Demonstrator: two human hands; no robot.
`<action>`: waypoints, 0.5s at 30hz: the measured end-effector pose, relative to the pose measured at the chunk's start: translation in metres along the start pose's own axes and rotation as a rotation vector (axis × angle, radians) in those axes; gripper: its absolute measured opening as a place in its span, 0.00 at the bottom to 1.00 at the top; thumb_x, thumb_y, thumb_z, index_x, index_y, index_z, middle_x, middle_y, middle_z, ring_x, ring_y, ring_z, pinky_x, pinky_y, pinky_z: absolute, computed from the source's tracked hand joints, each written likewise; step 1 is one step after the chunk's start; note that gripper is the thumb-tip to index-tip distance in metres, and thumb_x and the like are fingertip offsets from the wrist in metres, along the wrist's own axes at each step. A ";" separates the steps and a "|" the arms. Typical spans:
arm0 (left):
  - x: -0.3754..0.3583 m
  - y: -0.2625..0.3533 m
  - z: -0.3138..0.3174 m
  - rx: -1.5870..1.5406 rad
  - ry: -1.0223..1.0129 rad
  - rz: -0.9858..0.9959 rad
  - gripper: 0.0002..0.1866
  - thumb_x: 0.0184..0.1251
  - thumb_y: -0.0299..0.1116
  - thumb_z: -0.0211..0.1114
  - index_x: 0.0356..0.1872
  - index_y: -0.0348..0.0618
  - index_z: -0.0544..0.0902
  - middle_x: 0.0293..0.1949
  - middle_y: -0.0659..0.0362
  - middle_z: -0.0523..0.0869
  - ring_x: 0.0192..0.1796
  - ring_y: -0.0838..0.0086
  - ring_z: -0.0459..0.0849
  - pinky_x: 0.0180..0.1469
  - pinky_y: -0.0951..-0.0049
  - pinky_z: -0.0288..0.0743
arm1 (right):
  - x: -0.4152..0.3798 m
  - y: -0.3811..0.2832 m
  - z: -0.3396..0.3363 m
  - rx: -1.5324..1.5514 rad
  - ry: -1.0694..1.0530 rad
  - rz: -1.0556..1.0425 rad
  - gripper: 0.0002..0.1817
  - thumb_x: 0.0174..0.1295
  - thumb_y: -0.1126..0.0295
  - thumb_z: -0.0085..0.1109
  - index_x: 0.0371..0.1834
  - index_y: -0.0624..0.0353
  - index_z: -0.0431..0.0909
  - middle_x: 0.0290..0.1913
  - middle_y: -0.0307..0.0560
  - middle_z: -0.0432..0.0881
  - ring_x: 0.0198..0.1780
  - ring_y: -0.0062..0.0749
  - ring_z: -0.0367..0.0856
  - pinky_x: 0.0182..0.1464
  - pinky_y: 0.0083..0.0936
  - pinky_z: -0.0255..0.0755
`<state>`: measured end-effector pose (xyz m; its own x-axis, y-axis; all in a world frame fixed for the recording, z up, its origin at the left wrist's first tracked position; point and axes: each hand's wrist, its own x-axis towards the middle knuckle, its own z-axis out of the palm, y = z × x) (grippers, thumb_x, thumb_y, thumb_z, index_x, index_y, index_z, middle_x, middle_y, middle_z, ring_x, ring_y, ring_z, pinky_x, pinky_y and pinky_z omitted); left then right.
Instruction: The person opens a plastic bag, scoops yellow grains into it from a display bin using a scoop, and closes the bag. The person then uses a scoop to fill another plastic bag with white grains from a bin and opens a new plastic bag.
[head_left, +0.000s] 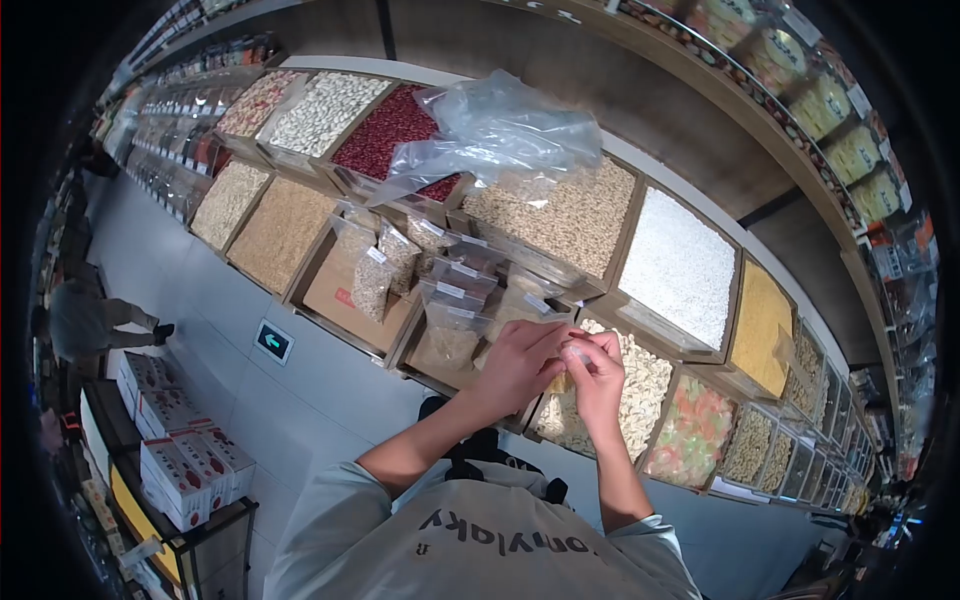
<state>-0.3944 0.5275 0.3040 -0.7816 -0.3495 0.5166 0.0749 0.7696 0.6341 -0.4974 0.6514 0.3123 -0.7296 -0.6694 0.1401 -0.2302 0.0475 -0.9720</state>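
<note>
My left hand (pixel 522 362) and my right hand (pixel 598 378) meet over the front row of bins, fingers closed in a pinch. Between the fingertips shows a bit of what looks like a clear plastic bag (pixel 574 352); my hands hide most of it. Something yellowish shows just below them. Under and beside my right hand lies a bin of pale, cashew-like pieces (pixel 640 375). Left of my left hand, several labelled clear packets (pixel 452 325) of grain stand in a wooden bin.
Loose clear bags (pixel 505 130) lie across the red beans (pixel 385 140) and tan beans (pixel 570 210) behind. White grains (pixel 675 265) and yellow grain (pixel 762 330) fill bins at right. Cartons (pixel 190 470) stand at lower left. Another person (pixel 85 320) is in the aisle.
</note>
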 end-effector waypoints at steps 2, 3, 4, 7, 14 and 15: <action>-0.010 -0.016 -0.026 -0.170 -0.015 -0.173 0.31 0.54 0.26 0.75 0.62 0.38 0.78 0.61 0.52 0.83 0.56 0.56 0.83 0.59 0.56 0.74 | 0.009 -0.002 0.029 -0.023 -0.091 -0.039 0.08 0.61 0.83 0.67 0.42 0.63 0.87 0.43 0.42 0.74 0.55 0.35 0.79 0.58 0.33 0.75; -0.017 -0.028 -0.037 -0.145 0.030 -0.180 0.28 0.54 0.24 0.74 0.60 0.37 0.80 0.59 0.50 0.85 0.52 0.54 0.84 0.55 0.60 0.77 | 0.014 -0.003 0.045 -0.186 -0.143 -0.172 0.08 0.59 0.82 0.68 0.41 0.63 0.87 0.41 0.43 0.75 0.55 0.39 0.79 0.64 0.41 0.69; -0.025 -0.044 -0.048 -0.137 0.033 -0.192 0.28 0.54 0.24 0.74 0.60 0.37 0.80 0.59 0.50 0.85 0.52 0.54 0.84 0.55 0.60 0.77 | 0.017 -0.005 0.061 -0.352 -0.188 -0.304 0.08 0.56 0.81 0.69 0.39 0.62 0.87 0.38 0.44 0.76 0.56 0.43 0.79 0.69 0.48 0.64; -0.037 -0.081 -0.090 -0.398 -0.053 -0.381 0.23 0.56 0.22 0.74 0.56 0.36 0.84 0.48 0.50 0.89 0.42 0.62 0.85 0.45 0.67 0.79 | 0.033 -0.018 0.111 -0.423 -0.282 -0.399 0.10 0.52 0.77 0.72 0.38 0.58 0.88 0.36 0.42 0.76 0.56 0.43 0.78 0.74 0.55 0.53; -0.068 -0.152 -0.174 -0.349 -0.059 -0.475 0.13 0.58 0.19 0.70 0.46 0.38 0.87 0.33 0.53 0.86 0.36 0.64 0.81 0.41 0.66 0.75 | 0.064 -0.016 0.225 -0.281 -0.523 -0.493 0.12 0.57 0.76 0.70 0.44 0.59 0.87 0.36 0.44 0.77 0.52 0.42 0.80 0.68 0.46 0.65; -0.074 -0.164 -0.177 -0.273 0.039 -0.388 0.12 0.57 0.19 0.70 0.43 0.38 0.87 0.32 0.54 0.86 0.36 0.62 0.80 0.41 0.64 0.75 | 0.061 -0.019 0.245 -0.173 -0.497 -0.295 0.18 0.56 0.76 0.71 0.51 0.61 0.83 0.42 0.47 0.78 0.53 0.44 0.80 0.66 0.44 0.67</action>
<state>-0.2397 0.3323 0.2637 -0.7607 -0.6070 0.2299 -0.0537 0.4118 0.9097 -0.3797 0.4284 0.2928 -0.2398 -0.9370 0.2539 -0.5094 -0.1012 -0.8545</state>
